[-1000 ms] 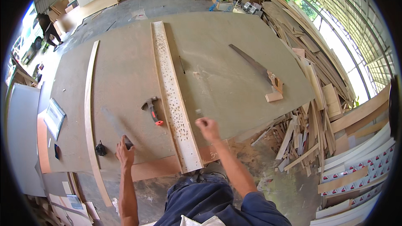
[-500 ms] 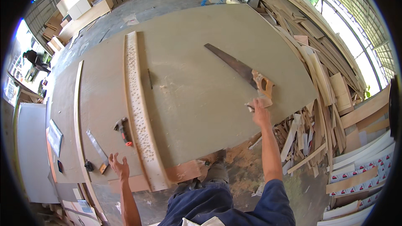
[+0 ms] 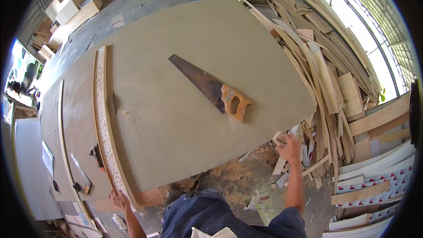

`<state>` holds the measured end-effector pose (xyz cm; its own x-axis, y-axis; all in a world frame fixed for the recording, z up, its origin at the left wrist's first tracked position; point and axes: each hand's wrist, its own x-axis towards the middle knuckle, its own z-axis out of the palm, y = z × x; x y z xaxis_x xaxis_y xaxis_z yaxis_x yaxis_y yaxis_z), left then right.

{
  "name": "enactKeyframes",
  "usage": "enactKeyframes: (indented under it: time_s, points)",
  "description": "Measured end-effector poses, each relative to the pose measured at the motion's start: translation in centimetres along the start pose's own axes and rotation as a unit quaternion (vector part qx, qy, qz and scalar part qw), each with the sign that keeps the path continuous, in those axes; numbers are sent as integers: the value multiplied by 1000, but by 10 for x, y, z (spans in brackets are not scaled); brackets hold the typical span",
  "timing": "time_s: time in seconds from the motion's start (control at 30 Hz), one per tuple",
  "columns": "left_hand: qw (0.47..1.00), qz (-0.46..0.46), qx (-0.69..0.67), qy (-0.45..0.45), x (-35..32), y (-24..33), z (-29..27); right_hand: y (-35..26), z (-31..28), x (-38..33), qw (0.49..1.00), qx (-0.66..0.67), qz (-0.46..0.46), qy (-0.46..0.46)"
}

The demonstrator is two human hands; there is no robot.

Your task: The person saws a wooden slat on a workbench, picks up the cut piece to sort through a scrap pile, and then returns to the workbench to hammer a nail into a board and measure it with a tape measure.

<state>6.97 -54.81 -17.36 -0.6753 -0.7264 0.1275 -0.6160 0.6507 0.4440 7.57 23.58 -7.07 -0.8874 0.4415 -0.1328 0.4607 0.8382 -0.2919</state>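
Observation:
In my right hand, beyond the table's right front edge, is a small pale block, its kind blurred by motion. A handsaw with a rusty blade and wooden handle lies on the large grey-brown tabletop, handle toward me. My left hand, fingers apart and a little bent, is at the near end of a long, narrow, speckled wooden piece with raised edges; whether it grips that edge I cannot tell. Left of this piece lies a hammer with a black and red handle.
A thin wooden strip, a try square and a small black object lie at the left. Timber offcuts crowd the right side, near stacked white boards. Another person is at far left.
My right hand has moved from beside the saw handle to beyond the table edge, carrying the small block. My left hand has come to the speckled piece's near end. The view has shifted right.

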Motion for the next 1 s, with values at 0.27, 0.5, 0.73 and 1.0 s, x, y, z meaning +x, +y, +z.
enactKeyframes:
  time_s: [0.27, 0.5, 0.73, 1.0]
  points:
    - [1000, 6, -18, -9, 18, 61, 21, 85, -102, 153, 943, -201, 107, 242]
    - [999, 3, -41, 21, -14, 55, 37, -16, 16, 202, 967, 77, -179, 164]
    - [992, -42, -69, 93, -57, 63, -1, -134, 70, 179, 988, -6, -151, -28]
    - [968, -49, -241, 46, -88, 146, -29, -158, 82, 164, 993, 58, -103, -8]
